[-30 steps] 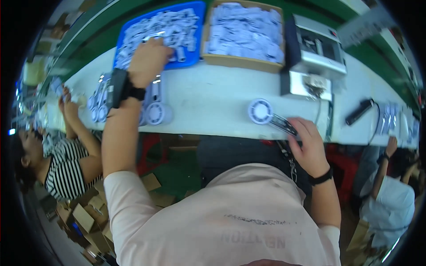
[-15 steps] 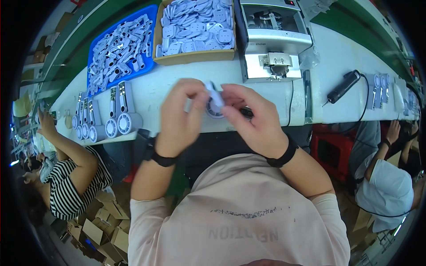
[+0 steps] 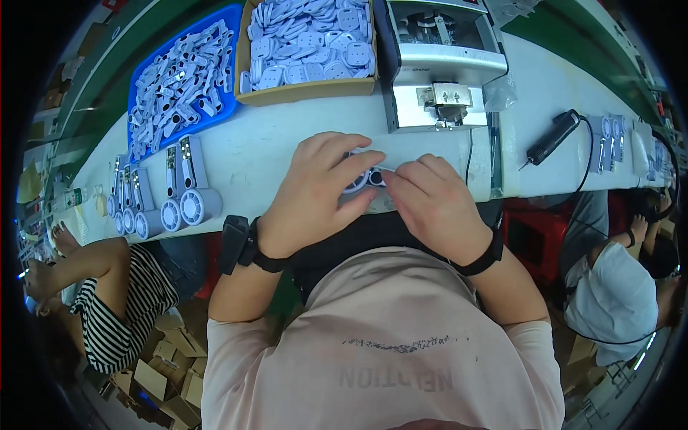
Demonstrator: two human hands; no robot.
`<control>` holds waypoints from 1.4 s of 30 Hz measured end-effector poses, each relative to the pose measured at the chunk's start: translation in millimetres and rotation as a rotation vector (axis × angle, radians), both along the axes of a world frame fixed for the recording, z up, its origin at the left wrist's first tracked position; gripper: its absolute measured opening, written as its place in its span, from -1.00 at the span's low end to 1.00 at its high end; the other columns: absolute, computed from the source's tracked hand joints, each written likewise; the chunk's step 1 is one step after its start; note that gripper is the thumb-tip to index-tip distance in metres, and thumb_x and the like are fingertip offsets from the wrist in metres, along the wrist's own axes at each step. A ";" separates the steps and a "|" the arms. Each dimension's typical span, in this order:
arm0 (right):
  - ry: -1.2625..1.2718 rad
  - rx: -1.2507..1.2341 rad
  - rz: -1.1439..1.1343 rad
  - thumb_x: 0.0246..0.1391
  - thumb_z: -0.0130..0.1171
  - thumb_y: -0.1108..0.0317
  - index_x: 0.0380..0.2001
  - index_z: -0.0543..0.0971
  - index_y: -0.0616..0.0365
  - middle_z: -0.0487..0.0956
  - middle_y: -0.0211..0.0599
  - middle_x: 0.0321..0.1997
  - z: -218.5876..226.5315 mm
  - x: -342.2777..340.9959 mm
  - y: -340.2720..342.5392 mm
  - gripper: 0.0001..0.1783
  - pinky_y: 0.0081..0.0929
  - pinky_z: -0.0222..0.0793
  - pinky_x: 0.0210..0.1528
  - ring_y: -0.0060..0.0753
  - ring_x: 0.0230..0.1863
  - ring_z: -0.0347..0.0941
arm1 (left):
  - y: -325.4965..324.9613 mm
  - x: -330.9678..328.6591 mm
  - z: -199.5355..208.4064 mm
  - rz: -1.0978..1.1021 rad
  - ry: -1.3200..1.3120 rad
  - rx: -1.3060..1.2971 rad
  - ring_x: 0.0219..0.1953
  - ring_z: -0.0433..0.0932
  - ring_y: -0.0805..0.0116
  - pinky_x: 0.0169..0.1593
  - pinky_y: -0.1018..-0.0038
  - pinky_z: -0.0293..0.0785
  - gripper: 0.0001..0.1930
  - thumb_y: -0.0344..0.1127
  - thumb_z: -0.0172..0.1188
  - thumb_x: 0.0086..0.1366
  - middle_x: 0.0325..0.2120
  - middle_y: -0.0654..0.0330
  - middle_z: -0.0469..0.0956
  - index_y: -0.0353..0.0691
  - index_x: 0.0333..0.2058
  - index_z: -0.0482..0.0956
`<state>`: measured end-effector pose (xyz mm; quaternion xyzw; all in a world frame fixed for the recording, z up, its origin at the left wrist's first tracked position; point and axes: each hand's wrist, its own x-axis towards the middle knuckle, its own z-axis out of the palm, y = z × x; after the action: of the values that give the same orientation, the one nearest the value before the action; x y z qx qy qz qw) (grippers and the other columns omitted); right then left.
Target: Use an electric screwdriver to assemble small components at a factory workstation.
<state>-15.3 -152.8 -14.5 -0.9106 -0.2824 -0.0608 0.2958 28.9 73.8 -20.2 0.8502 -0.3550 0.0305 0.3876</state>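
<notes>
A white handheld fan (image 3: 356,185) lies at the table's front edge, partly hidden beneath my fingers. My left hand (image 3: 315,190) is closed over its round grille head, thumb on the near side and fingers across the top. With bent fingers, my right hand (image 3: 437,204) grips at the handle side, the fingertips next to a dark round spot. Whatever lies under those fingertips is hidden. To the left, several similar white fans (image 3: 199,206) stand on their round heads, their handles pointing away and showing metallic strips inside.
At the back left are a blue tray (image 3: 233,107) of small white handle parts and a cardboard box (image 3: 308,92) of flat white pieces. A silver-black machine (image 3: 448,64) stands behind my right hand. Farther right lies a black electric screwdriver (image 3: 554,140). Co-workers sit on both sides.
My left hand has come down from a small white piece held up over the fan and now covers the fan's head. The right hand has moved slightly right, fingers curled onto the handle side.
</notes>
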 end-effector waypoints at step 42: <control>0.520 -0.069 -0.038 0.06 0.46 0.33 -0.28 0.51 0.17 0.57 -0.11 -0.30 8.8 29.2 -22.1 -0.70 -0.14 0.42 -0.25 -0.01 -0.25 0.52 | -7.0 2.8 -26.9 -0.141 -0.018 0.039 0.02 0.58 0.15 0.05 0.30 0.55 -0.71 -0.45 0.45 0.10 -0.08 0.26 0.66 -0.19 -0.15 0.74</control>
<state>13.9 -174.9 -5.6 -0.9103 -0.1817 0.1794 0.3259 31.7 66.8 -47.1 0.8301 -0.4182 0.0038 0.3688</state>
